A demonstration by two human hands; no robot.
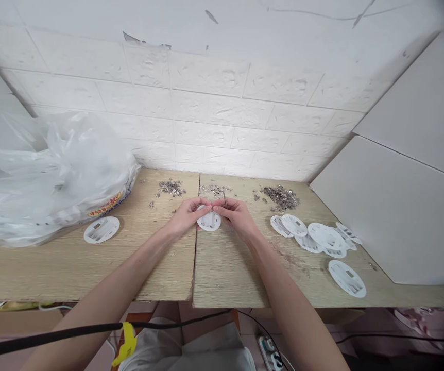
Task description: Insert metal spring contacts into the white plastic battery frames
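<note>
Near the middle of the table, a round white plastic cover (208, 222) with slots like a battery compartment is held up between my two hands. My left hand (187, 214) grips its upper left edge, thumb on top. My right hand (237, 214) is closed at its upper right edge, fingertips meeting the left ones. A thin metal tool (225, 199) sticks up from the right fingers; its exact kind is unclear. Whatever small part lies between the fingertips is hidden. Behind the hands lies a scatter of small metal pieces (216, 190).
Piles of small metal parts lie at back left (171, 187) and back right (282, 197). Several similar white covers (324, 235) overlap on the right; one cover (102, 230) lies left beside a large clear plastic bag (52, 180). A black cable (71, 332) crosses below the table edge.
</note>
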